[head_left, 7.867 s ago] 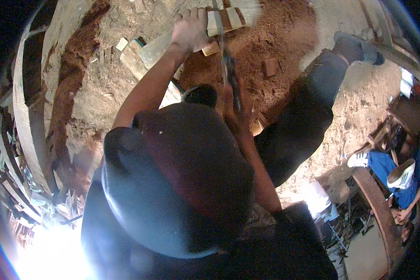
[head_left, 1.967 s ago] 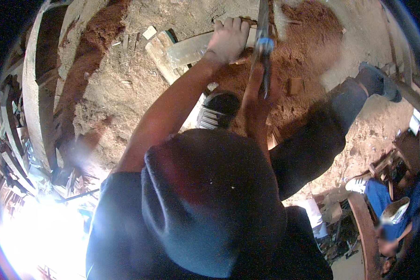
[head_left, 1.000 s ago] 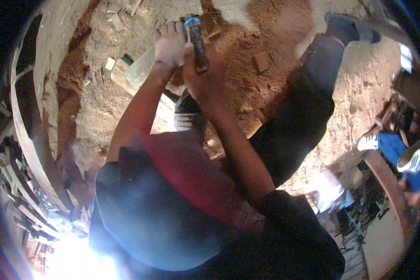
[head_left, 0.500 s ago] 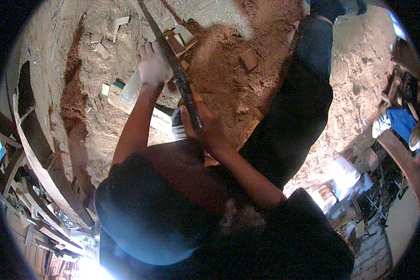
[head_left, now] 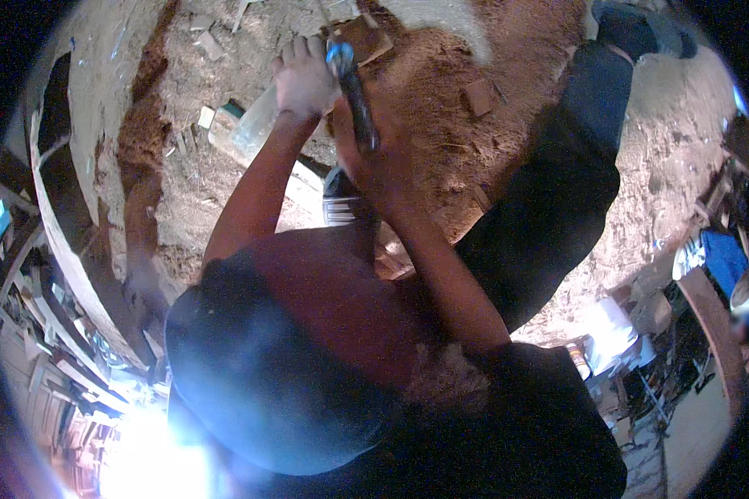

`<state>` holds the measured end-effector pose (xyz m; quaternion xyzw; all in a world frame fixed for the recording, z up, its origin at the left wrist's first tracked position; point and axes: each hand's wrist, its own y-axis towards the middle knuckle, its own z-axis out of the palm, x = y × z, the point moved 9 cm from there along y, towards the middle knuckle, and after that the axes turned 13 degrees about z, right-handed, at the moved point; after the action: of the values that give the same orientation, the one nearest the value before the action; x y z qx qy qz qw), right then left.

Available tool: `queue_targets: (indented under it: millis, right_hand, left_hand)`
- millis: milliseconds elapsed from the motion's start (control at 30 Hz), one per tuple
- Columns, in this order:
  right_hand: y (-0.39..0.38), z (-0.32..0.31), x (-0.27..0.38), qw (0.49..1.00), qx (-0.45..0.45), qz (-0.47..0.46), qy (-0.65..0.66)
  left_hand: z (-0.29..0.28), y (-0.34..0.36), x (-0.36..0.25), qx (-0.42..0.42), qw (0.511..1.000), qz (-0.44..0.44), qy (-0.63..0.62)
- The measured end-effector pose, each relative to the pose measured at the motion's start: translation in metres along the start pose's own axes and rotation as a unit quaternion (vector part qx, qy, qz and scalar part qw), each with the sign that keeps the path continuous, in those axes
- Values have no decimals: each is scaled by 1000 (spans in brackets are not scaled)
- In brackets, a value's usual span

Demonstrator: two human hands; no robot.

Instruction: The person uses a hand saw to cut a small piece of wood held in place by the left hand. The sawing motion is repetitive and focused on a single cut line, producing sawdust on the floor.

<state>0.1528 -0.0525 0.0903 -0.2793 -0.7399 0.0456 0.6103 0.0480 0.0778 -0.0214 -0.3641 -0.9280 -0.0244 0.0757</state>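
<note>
My right hand (head_left: pixel 379 154) is wrapped round the black handle of a long tool (head_left: pixel 360 108) with a blue band near the far end of the grip. Beyond the band its narrow blade runs up out of view, too blurred to tell the kind. Just left of the tool, my left hand (head_left: pixel 302 79) has its fingers stretched forward. What lies under its palm is hidden. Below my left wrist lies a pale elongated thing (head_left: pixel 258 121), partly covered by the forearm. A brown wood block (head_left: pixel 362 43) sits close beyond both hands.
Reddish sawdust and wood offcuts (head_left: pixel 478 97) cover the ground ahead. My dark-trousered leg (head_left: pixel 549 183) stretches to the upper right, ending in a shoe. A long curved board (head_left: pixel 66 241) and stacked wood stand at left. On the right are a white container (head_left: pixel 612 328) and blue cloth (head_left: pixel 726 259).
The view has shifted, so the ground and my hands appear higher and further right. My right hand has pushed the tool forward, its handle now beside my left hand, which stays spread.
</note>
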Motion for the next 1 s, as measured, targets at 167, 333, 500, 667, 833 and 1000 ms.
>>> queue_targets:
  millis: [167,333,500,667,833,1000]
  right_hand:
    - [-31,-13,-36,986,-114,117,-37]
    - [1,-4,1,998,-42,-10,-37]
    - [-21,-14,-10,996,-70,19,-51]
    - [3,-1,2,999,-21,-7,-26]
    - [-29,-37,-18,998,-58,15,-10]
    - [-69,-98,-33,989,-110,59,80]
  left_hand:
    - [-28,7,-11,24,999,3,-36]
    - [-19,6,-5,59,996,-8,-72]
    - [-28,9,-12,82,993,-8,-85]
    - [-23,3,-4,36,993,-7,-109]
    - [-19,11,-12,32,991,-14,-126]
    - [-26,7,-11,32,986,-14,-163]
